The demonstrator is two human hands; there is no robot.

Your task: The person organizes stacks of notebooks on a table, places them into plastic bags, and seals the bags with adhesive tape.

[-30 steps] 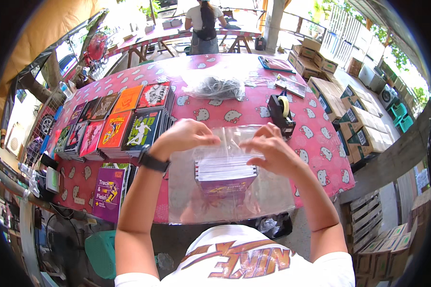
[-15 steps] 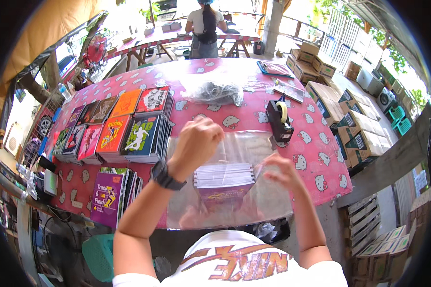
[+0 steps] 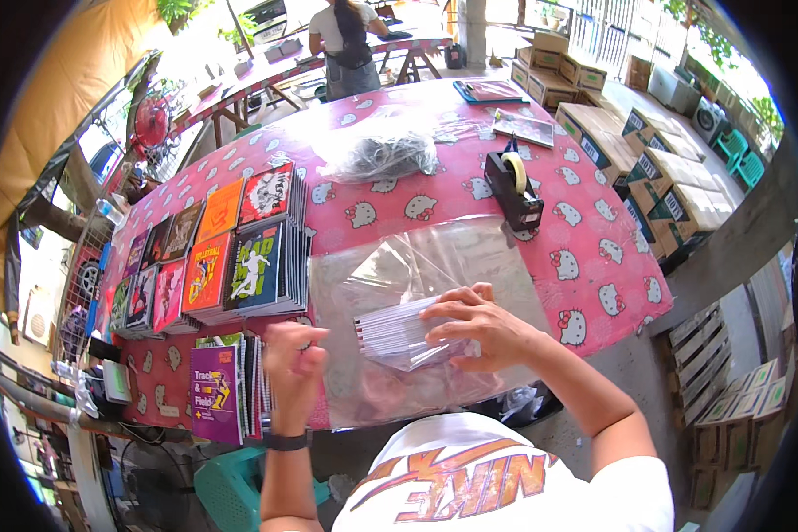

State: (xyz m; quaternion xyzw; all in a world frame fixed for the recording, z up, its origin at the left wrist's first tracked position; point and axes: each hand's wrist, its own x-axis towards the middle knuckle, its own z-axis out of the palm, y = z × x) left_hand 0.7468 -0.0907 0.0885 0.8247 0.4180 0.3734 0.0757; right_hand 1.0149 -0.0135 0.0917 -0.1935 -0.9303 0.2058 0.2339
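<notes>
A stack of notebooks (image 3: 395, 335) rests on a clear plastic sheet or bag (image 3: 505, 266), its layered white page edges facing up and tilted. My right hand (image 3: 474, 326) grips the stack's right end, fingers bent across the top and thumb on the near side. To the left of the stack, apart from it, my left hand (image 3: 293, 368) is raised with loosely curled fingers. Motion blur hides whether anything is between them. Beside that hand stands a row of spiral notebooks (image 3: 215, 390) with a purple front cover.
Piles of colourful notebooks (image 3: 208, 270) fill the table's left part. A black tape dispenser (image 3: 512, 191) stands beyond the plastic, near a heap of clear plastic (image 3: 381, 160). Cardboard boxes (image 3: 674, 195) line the right side. Another person (image 3: 346, 49) stands at a far table.
My left hand has come off the plastic, down and left. My right hand has moved left onto the stack, which now lies tilted. The view has shifted slightly.
</notes>
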